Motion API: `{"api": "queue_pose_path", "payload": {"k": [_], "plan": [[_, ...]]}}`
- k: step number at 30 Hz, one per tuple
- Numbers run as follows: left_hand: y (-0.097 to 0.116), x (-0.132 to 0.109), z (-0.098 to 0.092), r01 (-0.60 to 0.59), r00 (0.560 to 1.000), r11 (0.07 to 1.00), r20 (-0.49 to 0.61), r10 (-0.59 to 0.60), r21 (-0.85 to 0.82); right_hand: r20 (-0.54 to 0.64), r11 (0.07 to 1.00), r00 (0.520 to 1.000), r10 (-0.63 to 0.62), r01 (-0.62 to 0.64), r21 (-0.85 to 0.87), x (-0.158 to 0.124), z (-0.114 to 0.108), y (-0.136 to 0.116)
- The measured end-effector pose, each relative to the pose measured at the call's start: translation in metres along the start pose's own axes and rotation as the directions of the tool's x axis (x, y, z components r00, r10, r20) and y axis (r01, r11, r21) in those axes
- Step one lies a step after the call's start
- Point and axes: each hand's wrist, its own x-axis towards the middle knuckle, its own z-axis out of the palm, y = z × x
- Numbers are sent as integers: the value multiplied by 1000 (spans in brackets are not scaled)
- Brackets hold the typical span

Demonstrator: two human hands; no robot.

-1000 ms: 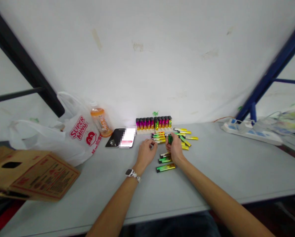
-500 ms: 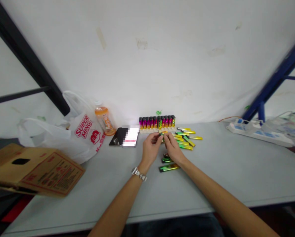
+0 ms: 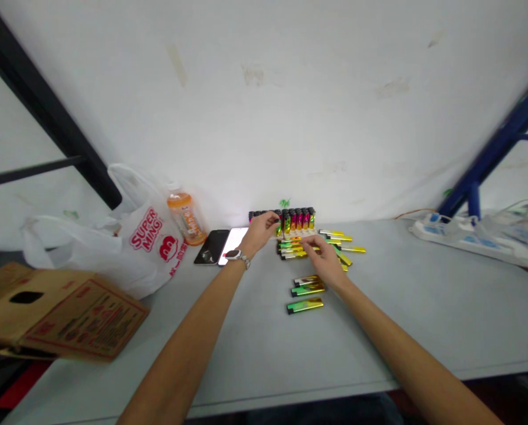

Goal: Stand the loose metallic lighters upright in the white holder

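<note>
My left hand (image 3: 260, 231) pinches a green-and-gold lighter (image 3: 278, 228) held upright at the front of a row of lighters (image 3: 299, 219). These stand in a pale holder (image 3: 294, 234) against the wall, magenta, gold and green with black tops. The left fingers hide part of the row's middle. My right hand (image 3: 324, 260) hovers low over loose lighters (image 3: 292, 255) lying in a pile, its fingers loosely bent and apart at their right ends. Nearer me lie a few more lighters, among them a green-and-gold lighter (image 3: 305, 305).
Left of the row are a dark phone-like device (image 3: 212, 247) with a lit screen beside it, an orange drink bottle (image 3: 187, 218), a white plastic bag (image 3: 135, 248) and a cardboard box (image 3: 87, 313). A white power strip (image 3: 462, 239) lies at right on the grey table (image 3: 255, 354).
My hands have separated. The left moved up to the standing row with a lighter, while the right drew slightly right over the loose lighters, uncovering several of them.
</note>
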Motion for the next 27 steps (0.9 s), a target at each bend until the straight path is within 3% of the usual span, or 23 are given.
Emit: {"api": "queue_pose_path", "payload": {"k": [8,16,24,27], "plan": [[-16,14,3,-8,1000,1000,13,8,2,39,1000,999,-7,7,-10,-1,0,-4],[-20,20,4,-36,999,999,8,36,-30,-2,1000,1000,-2,2,-18,-1,-2,-5],[-20,22,7,-75,996,988,56,68,133,-6,998,999,-40,40,-43,1,-4,0],[-16,19,10,-145,989,954,3,149,261,-5,997,999,-54,54,-63,2,-4,0]]}}
